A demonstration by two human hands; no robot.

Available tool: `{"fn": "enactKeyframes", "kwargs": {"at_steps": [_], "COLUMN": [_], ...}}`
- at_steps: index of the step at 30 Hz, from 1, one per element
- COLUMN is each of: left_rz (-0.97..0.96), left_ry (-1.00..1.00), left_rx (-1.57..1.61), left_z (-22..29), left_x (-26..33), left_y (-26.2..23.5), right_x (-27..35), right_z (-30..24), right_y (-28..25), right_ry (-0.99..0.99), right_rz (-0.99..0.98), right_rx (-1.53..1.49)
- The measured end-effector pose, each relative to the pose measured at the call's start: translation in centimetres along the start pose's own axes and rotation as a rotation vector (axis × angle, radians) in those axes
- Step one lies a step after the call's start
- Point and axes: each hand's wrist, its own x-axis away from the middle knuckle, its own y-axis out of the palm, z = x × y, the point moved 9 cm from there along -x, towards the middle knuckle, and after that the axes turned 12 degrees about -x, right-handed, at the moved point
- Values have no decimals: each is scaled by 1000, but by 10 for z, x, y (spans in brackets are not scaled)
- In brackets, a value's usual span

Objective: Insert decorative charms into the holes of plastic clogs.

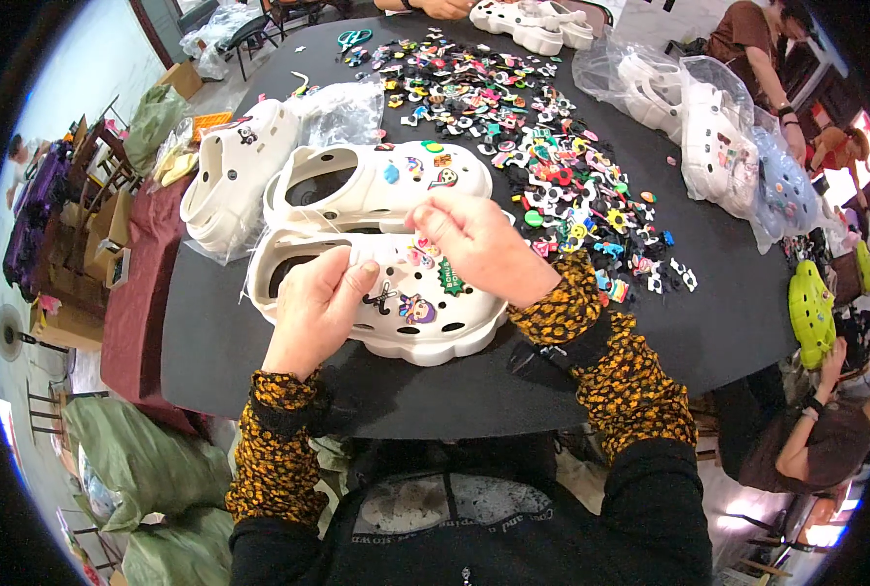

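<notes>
In front of me on the dark table a white clog [455, 327] lies on its sole, dotted with holes and several shoe charms. My left hand [308, 303] grips it by the opening's near edge, thumb on top and fingers hidden inside. Above its upper my right hand [489, 249] is closed in a pinch, and what the fingertips hold is hidden. Beside them sits a pink charm [421, 256], near a green charm [450, 277] and a purple-haired cartoon charm [417, 310]. Touching it on the far side, a second white clog [476, 174] carries colourful charms too.
Loose shoe charms [562, 161] spread over the table's middle. Another white clog [220, 190] stands at left by a clear plastic bag [342, 109]. Bagged clogs [718, 146] lie at right. Co-workers sit around, one holding a lime-green clog [811, 313]. Green sacks [147, 459] stand lower left.
</notes>
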Motion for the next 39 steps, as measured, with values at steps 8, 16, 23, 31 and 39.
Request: {"fn": "enactKeyframes", "kwargs": {"at_steps": [8, 16, 23, 31, 39], "left_rz": [35, 80, 37, 18, 54], "left_ry": [-49, -88, -67, -79, -72], "left_rx": [8, 18, -4, 48, 40], "left_z": [1, -6, -4, -5, -8], "left_x": [1, -3, -6, -5, -3], "left_y": [-4, -4, -3, -1, -2], "right_x": [16, 36, 30, 34, 57], "right_z": [-40, -54, -47, -57, -58], "right_y": [-5, 23, 14, 21, 65], "right_ry": [-186, -450, -364, -394, -503], "right_rz": [-154, -120, -124, -142, -42], "right_rx": [344, 899, 826, 745, 1020]}}
